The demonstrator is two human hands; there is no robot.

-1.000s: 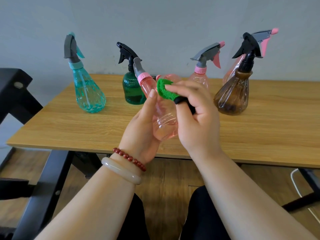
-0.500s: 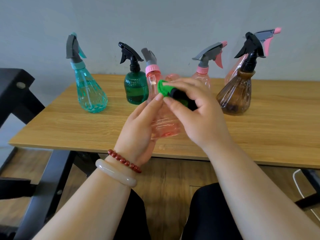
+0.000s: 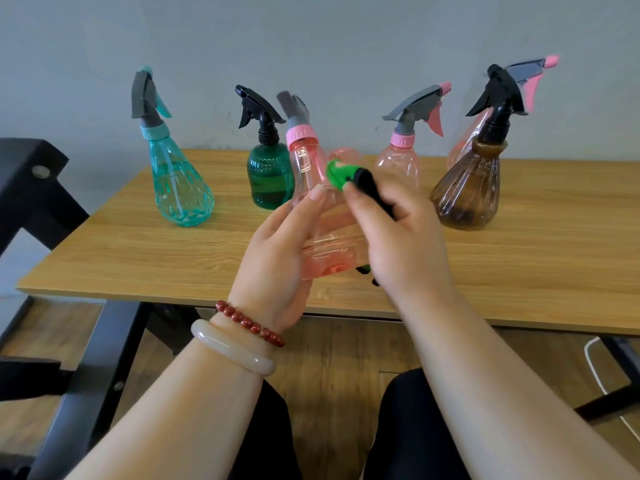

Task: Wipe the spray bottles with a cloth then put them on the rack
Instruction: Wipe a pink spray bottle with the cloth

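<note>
Above the near edge of the tabletop (image 3: pixel 138 244), the pink spray bottle (image 3: pixel 322 244) is being held with its long axis running from 6 to 12 o'clock, the nozzle leaning slightly to 11. The left hand (image 3: pixel 277 258) is gripping its body from 9 o'clock. The right hand (image 3: pixel 405 244), at 3 o'clock, is pinching the green cloth (image 3: pixel 341 173) against its shoulder.
</note>
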